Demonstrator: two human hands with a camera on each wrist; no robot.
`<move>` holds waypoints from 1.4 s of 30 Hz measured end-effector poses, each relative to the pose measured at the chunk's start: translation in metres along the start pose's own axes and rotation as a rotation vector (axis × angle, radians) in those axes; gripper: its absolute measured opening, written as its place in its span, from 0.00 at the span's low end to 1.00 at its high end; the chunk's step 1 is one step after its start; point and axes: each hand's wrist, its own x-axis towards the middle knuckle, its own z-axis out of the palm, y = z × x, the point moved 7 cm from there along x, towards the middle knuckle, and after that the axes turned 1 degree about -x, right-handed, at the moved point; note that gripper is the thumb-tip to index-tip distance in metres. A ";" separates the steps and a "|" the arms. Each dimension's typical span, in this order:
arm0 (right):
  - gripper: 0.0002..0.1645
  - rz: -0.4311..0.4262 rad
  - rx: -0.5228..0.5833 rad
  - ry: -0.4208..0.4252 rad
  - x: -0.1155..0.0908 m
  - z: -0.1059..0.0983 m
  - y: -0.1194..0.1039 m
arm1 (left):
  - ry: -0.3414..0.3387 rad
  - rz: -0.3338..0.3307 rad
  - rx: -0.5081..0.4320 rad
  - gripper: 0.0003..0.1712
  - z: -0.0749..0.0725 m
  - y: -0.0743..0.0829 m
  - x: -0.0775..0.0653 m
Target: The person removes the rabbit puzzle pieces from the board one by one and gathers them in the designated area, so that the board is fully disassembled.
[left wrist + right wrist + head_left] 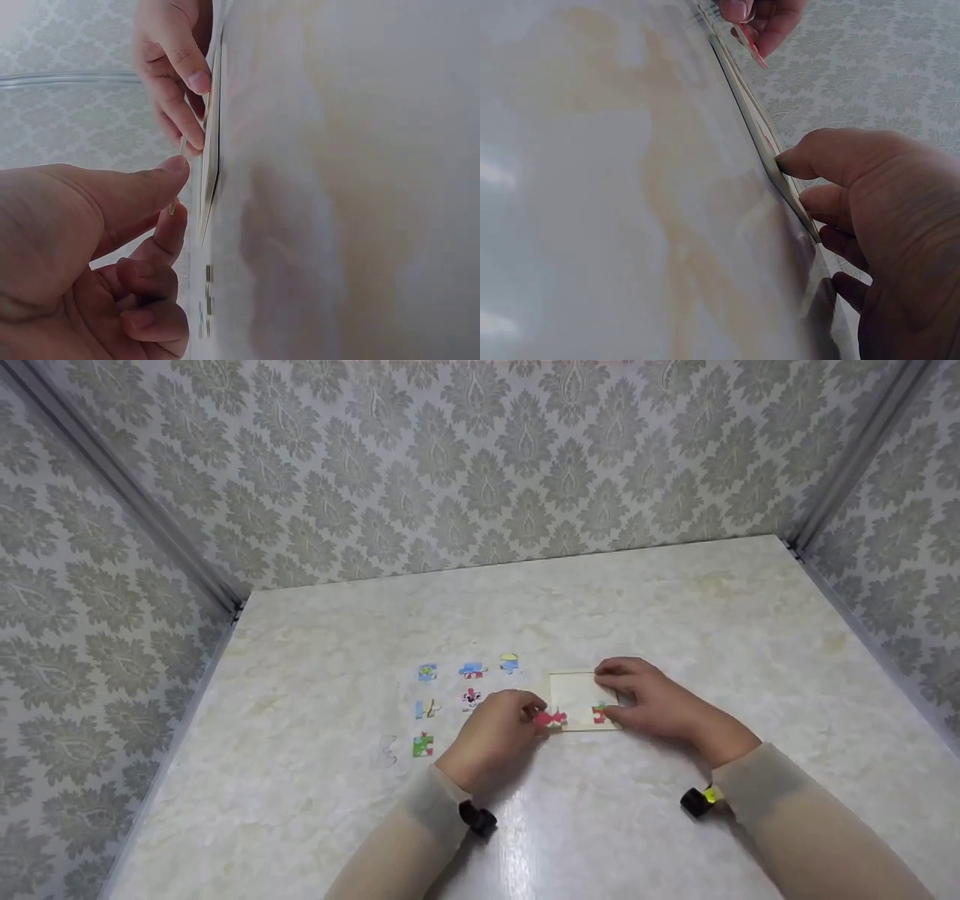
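A shallow, light wooden puzzle tray (571, 691) lies on the table ahead of me. With its thumb and fingertip, my left hand (491, 727) pinches a pinkish-red jigsaw piece (552, 718) over the tray's lower left corner. The left wrist view shows that piece edge-on, as a thin sliver (173, 207). My right hand (660, 701) holds the tray by its right side, thumb near the lower corner and fingers at the upper one. Inside the tray, beside the right thumb, sits a red and green jigsaw piece (598, 713).
Several loose jigsaw pieces lie left of the tray, among them a green one (423, 745), a blue and red one (472, 670) and a yellow-topped one (509, 661). A clear, curved-edged item (388, 751) is at their lower left. Patterned walls (487, 457) enclose the table.
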 end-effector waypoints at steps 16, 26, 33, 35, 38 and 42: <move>0.36 0.011 0.004 -0.005 0.000 -0.001 0.002 | -0.007 -0.040 0.018 0.16 -0.020 -0.026 -0.034; 0.36 0.010 -0.007 -0.007 0.000 0.000 0.002 | 0.050 -0.043 0.092 0.13 -0.043 -0.050 -0.053; 0.36 0.005 -0.017 -0.011 0.001 0.000 0.002 | 0.071 -0.095 0.102 0.13 -0.053 -0.068 -0.062; 0.36 0.005 -0.016 -0.009 0.001 0.000 0.003 | 0.069 -0.106 0.107 0.12 -0.055 -0.070 -0.063; 0.37 0.004 -0.010 -0.008 0.001 0.000 0.003 | 0.062 -0.115 0.113 0.13 -0.056 -0.072 -0.064; 0.37 0.002 0.005 -0.007 0.000 0.000 0.003 | 0.047 -0.116 0.107 0.13 -0.056 -0.073 -0.065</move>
